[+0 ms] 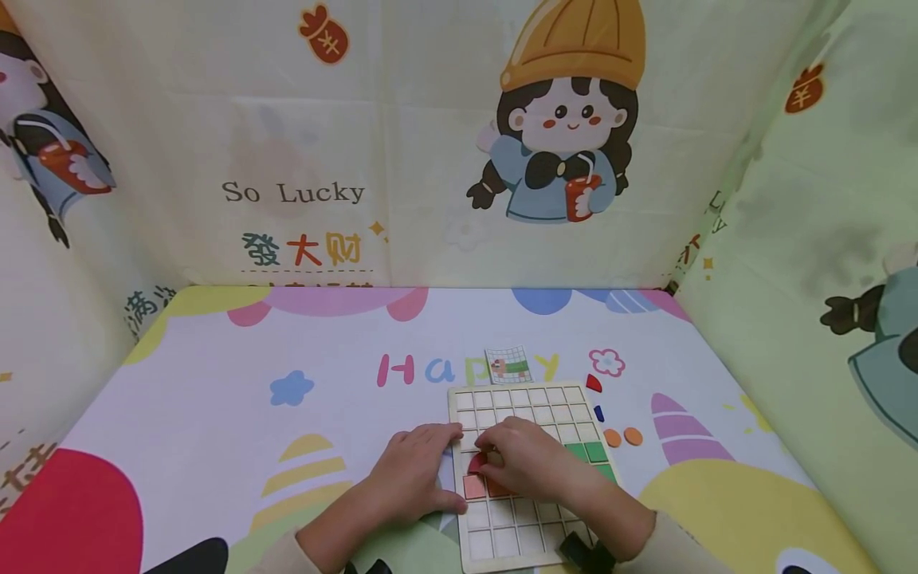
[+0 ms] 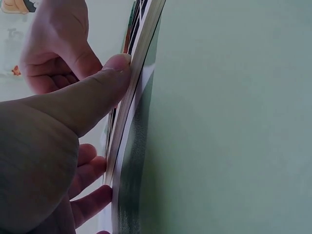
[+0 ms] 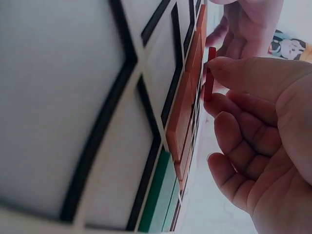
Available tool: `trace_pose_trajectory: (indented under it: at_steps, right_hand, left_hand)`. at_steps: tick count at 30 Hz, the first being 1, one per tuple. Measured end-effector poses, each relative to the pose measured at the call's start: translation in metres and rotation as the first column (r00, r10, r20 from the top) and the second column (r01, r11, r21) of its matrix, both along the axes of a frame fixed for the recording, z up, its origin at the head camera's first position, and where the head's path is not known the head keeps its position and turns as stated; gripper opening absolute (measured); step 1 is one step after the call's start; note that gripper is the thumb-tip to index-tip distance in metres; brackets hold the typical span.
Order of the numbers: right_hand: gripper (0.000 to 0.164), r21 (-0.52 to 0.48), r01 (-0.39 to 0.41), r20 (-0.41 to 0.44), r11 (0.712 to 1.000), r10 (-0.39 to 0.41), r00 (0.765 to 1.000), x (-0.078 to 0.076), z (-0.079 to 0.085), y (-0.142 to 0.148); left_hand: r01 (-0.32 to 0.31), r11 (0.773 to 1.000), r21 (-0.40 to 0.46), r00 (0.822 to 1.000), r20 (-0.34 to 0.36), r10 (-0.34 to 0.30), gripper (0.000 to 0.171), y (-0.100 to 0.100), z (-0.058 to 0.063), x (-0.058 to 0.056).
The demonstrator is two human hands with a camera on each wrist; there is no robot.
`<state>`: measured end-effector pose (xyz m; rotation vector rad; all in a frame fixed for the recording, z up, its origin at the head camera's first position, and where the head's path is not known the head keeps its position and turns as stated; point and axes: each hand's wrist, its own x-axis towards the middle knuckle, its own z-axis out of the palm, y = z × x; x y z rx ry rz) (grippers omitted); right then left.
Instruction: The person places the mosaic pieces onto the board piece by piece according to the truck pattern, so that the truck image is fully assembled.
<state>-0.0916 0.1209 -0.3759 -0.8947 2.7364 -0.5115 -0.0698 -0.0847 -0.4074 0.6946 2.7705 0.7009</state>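
A pale wooden grid board (image 1: 505,542) lies on the table in the head view. Along its left edge, my left hand (image 1: 409,470) rests with fingers extended and the thumb (image 2: 105,87) pressed to the board's side. My right hand (image 1: 534,458) pinches a thin red piece (image 3: 209,85) between thumb and fingers, over the left part of the grid; its curved edge shows in the head view. Just below are a pink square (image 1: 474,487) and an orange-red piece (image 1: 497,489), partly hidden by that hand. Green pieces (image 1: 595,452) sit in cells at the board's right.
Above the board lies a small picture card (image 1: 511,367) with a gridded design. To the right are a red quarter-round piece (image 1: 594,383), a small blue piece (image 1: 598,414) and two orange discs (image 1: 633,436). Printed cloth walls (image 1: 430,143) surround the table.
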Motion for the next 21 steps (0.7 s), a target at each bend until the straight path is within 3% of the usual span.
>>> trace_pose_trajectory:
  at_steps: [21]
  right_hand:
    - [0.019, 0.026, -0.049, -0.021, 0.998, 0.050, 0.999, -0.0011, -0.0010, -0.0057]
  left_hand:
    - [-0.009, 1.000, 0.005, 1.000, 0.011, 0.009, 0.098, 0.0000, 0.0012, 0.0005]
